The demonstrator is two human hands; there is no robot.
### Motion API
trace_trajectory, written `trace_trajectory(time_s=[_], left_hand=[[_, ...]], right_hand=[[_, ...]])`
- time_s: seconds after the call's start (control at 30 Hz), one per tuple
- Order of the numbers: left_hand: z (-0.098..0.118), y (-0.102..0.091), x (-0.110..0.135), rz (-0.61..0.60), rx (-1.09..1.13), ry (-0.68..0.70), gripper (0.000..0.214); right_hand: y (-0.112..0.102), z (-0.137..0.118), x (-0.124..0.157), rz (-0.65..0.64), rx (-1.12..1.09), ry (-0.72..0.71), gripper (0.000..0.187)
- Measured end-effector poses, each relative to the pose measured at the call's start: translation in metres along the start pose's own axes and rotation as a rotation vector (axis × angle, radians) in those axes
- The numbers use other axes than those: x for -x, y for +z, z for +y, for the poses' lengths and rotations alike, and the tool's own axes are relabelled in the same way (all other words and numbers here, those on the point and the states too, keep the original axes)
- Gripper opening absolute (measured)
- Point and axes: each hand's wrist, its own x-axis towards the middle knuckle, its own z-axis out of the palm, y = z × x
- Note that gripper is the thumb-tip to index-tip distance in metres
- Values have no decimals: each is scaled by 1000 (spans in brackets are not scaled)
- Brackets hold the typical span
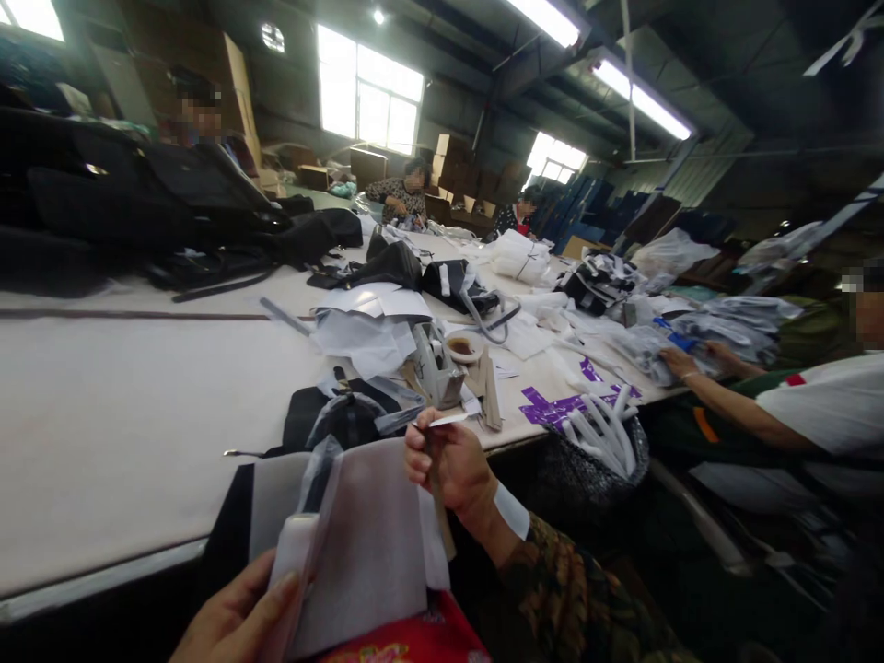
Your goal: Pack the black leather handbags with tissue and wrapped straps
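My left hand [252, 608] is closed round a bag strap or handle wrapped in white foam and clear plastic [304, 539]. My right hand [452, 460] has its fingers pinched on a thin whitish strip [448, 420], perhaps tape. A narrow brown strip [440, 516] hangs down below the fingers, seemingly in the same hand. Between my hands stands a pale sheet of padding [377, 525] against a black bag [227, 525]. Just beyond the right hand, a grey tape dispenser [442, 373] sits on the table beside a bowl of brown liquid [462, 347].
Black bags [390, 267] and white paper sheets [373, 341] lie across the pale table [124, 414]. Brown cardboard strips [489, 391] and purple tape [552, 405] lie near its edge. A sack of white foam tubes [608, 442] hangs right. A co-worker's arm [725, 396] reaches over plastic-wrapped goods.
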Motion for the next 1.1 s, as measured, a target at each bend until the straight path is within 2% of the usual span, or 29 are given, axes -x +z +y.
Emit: trace_trajectory(time_s=[0.1, 0.2, 0.33, 0.37, 0.43, 0.5, 0.6, 0.67, 0.7, 0.77, 0.83, 0.93, 1.0, 1.1], left_hand=[[3, 0, 4, -10, -9, 14, 55], [8, 3, 8, -35, 13, 33, 54], [10, 5, 12, -98, 119, 25, 52], [10, 5, 13, -99, 141, 19, 50], [9, 6, 15, -86, 167, 11, 47], [9, 6, 16, -67, 177, 6, 45], [10, 8, 18, -12, 190, 12, 46], [10, 10, 18, 19, 213, 26, 49], [11, 10, 18, 30, 230, 32, 50], [11, 12, 18, 47, 252, 35, 54], [10, 13, 18, 58, 253, 32, 56], [8, 12, 18, 57, 233, 48, 56], [6, 11, 18, 54, 218, 63, 57], [4, 11, 18, 61, 201, 81, 62]], right_hand=[[13, 18, 9, -92, -12, 117, 33], [24, 41, 23, -125, 93, 143, 37], [35, 69, 49, -170, 196, 220, 64], [36, 74, 55, -187, 246, 269, 62], [34, 82, 66, -182, 399, 370, 46], [28, 86, 72, -98, 589, 429, 42], [16, 85, 70, -6, 915, 336, 31], [11, 82, 66, -64, 1113, 250, 16], [10, 81, 63, -98, 1172, 251, 11], [10, 80, 58, -108, 1195, 343, 11], [11, 80, 53, -58, 1163, 453, 20], [13, 82, 44, 22, 1187, 495, 25], [13, 82, 38, 5, 1298, 441, 26], [12, 84, 29, -106, 1584, 218, 28]])
